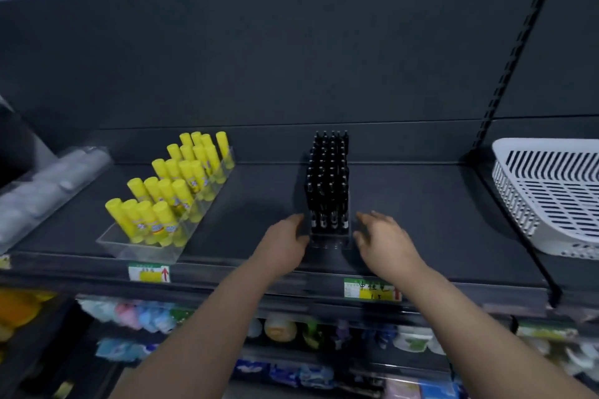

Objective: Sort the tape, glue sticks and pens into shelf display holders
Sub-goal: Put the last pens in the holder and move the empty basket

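Head view looks down on a dark shelf [421, 204] with three clear holders in a row. At the far left lie the tape rolls [48, 181] in a tilted holder, blurred. Next stand the yellow glue sticks [171, 185] in a stepped tray [129, 248], each row higher than the one in front, so that a customer can see every cap. In the middle the black pens [329, 172] stand upright in a narrow pen holder [330, 241], packed tightly — its front row looks empty.

The left hand [285, 236] is open, its fingers at the left side of the pen holder, touching or nearly so. The right hand [382, 236] is also open with fingers spread, just beside the right wall but apart from it. Neither grips anything. I judge that both hands are framing the holder to straighten or slide it, because it sits near the shelf's front lip above the price tag [372, 290].

There is free room on the shelf to the right of the pens, up to the white basket [551, 191], and also between the pens and the glue tray. The front edge is close — a pull toward the person could bring the holder over it.
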A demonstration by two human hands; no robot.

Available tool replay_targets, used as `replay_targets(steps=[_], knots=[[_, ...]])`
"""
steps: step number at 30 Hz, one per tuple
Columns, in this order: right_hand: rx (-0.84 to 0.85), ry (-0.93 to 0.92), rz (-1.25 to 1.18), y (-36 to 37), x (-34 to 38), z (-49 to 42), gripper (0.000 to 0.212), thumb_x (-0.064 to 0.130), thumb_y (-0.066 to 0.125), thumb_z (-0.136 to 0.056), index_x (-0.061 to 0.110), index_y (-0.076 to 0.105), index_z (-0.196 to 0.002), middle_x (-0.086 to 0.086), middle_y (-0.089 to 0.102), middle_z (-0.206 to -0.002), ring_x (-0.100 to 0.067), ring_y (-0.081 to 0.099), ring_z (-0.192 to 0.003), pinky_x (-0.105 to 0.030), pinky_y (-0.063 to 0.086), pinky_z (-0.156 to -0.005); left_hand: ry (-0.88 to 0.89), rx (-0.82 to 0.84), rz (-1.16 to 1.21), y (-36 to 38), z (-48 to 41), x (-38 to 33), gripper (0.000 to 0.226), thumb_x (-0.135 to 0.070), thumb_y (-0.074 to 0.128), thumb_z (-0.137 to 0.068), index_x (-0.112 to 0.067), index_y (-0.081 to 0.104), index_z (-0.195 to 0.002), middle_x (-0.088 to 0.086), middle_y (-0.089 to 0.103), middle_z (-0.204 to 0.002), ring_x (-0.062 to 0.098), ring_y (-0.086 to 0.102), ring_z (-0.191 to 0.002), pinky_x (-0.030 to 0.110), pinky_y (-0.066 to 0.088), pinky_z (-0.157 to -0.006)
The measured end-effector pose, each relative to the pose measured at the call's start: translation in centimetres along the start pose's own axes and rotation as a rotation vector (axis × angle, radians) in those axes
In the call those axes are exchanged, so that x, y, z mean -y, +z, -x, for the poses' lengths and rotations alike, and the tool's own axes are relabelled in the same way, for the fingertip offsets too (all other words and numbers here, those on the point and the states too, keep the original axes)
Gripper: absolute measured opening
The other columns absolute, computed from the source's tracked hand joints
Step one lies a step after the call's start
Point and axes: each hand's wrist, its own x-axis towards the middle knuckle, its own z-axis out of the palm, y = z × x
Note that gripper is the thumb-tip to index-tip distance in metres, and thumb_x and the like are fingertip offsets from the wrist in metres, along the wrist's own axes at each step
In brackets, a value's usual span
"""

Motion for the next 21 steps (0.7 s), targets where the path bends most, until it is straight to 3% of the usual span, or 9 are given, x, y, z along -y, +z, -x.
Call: replay_targets(steps=[2,7,15,21], knots=[[0.024,0.037,-0.047,0.4,0.3,-0.2,0.044,0.024,0.043,-0.099,0.014,0.041,-0.141,-0.012,0.039,-0.147,-0.024,0.029,-0.140,-0.038,0.031,-0.111,0.021,0.026,0.082,0.4,-0.7,0.0,0.051,-0.011,0.050,-0.096,-0.015,0.037,-0.145,0.003,0.050,-0.140,0.018,0.050,-0.124,0.018,0.037,-0.095],[0.031,0.073,-0.142,0.3,0.0,0.0,0.039,0.021,0.044,-0.099,0.017,0.049,-0.137,-0.006,0.059,-0.130,-0.026,0.051,-0.123,-0.031,0.043,-0.097,0.036,-0.004,0.228,1.1,-1.0,0.1,0.048,-0.005,0.055,-0.092,-0.020,0.049,-0.138,-0.004,0.060,-0.124,0.014,0.056,-0.116,0.017,0.038,-0.095],[0.031,0.086,-0.172,-0.7,-1.5,0.6,0.038,0.020,0.047,-0.098,0.018,0.050,-0.136,-0.003,0.060,-0.130,-0.022,0.053,-0.122,-0.027,0.042,-0.096,0.017,-0.017,0.281,2.1,-1.3,-1.2,0.043,-0.009,0.058,-0.092,-0.027,0.056,-0.131,-0.007,0.066,-0.117,0.010,0.059,-0.108,0.022,0.043,-0.095],[0.010,0.112,-0.168,-1.6,-3.3,1.4,0.039,0.020,0.049,-0.097,0.018,0.050,-0.136,-0.002,0.063,-0.126,-0.021,0.058,-0.114,-0.026,0.044,-0.092,0.016,-0.003,0.285,3.1,-1.2,-3.4,0.041,-0.010,0.059,-0.093,-0.027,0.057,-0.130,-0.014,0.063,-0.104,0.006,0.057,-0.099,0.019,0.042,-0.084]])
